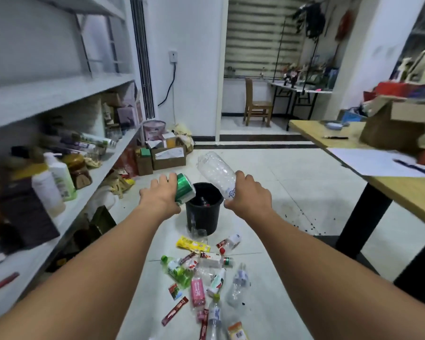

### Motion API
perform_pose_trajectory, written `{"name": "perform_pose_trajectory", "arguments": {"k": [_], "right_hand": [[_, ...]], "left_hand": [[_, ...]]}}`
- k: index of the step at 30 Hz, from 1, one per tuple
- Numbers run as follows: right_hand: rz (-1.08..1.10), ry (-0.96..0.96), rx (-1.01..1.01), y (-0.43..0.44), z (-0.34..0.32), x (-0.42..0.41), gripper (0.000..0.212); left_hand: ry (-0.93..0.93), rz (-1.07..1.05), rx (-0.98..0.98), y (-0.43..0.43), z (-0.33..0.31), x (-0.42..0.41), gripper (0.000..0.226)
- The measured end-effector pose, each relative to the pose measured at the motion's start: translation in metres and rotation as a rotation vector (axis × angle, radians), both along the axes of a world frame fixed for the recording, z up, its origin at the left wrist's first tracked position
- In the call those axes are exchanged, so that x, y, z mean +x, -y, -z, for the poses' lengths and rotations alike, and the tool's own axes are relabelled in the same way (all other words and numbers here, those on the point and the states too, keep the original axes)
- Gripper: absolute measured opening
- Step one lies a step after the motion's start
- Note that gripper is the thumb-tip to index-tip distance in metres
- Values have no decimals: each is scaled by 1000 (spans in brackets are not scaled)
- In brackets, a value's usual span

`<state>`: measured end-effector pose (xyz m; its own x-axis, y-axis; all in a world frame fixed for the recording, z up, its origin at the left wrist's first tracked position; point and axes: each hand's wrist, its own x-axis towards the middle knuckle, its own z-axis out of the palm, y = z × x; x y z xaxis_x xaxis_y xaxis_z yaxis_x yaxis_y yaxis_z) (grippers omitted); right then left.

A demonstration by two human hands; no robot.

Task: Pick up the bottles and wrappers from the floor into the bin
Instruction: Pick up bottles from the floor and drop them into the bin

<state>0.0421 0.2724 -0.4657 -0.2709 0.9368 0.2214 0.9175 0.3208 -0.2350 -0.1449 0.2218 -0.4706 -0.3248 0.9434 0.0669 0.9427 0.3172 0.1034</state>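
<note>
A black bin [201, 218] stands on the tiled floor ahead of me, with some items inside. My left hand [158, 196] grips a green can [185, 188] over the bin's left rim. My right hand [248, 193] holds a large clear plastic bottle [215, 171], tilted up and to the left above the bin's right rim. On the floor in front of the bin lies a pile of bottles and wrappers [204, 273]: a yellow wrapper [193, 244], a green bottle [178, 269], a pink packet [198, 292], red sachets and several clear bottles.
White shelves [59, 148] crowded with bottles and boxes line the left side. Cardboard boxes [165, 157] sit on the floor behind the bin. A wooden table [383, 182] with papers and a box stands at right, its black leg [361, 217] near the bin. A chair [257, 105] stands beyond the doorway.
</note>
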Motion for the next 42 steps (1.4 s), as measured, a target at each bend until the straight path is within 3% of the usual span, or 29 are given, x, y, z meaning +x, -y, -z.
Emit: {"name": "perform_pose_trajectory", "arguments": {"k": [11,17,27,37,42], "right_hand": [[24,-2,-135,14,-251,27,61],[26,-26,-116,31,-354,49,63],[4,-22,-150,68,-371,65,62],[90,-14,-175,34,-371,21,64],[158,-27,-171,9,-366,-6,61]], "left_hand": [[43,-34,-37,7,-260,37,86],[113,-72,-21,44,-334,63,86],[193,-103,12,81,-363,75,88],[77,-15,-51,34,-358,34,88],[109,-1,-41,-5,-358,-11,88]]}}
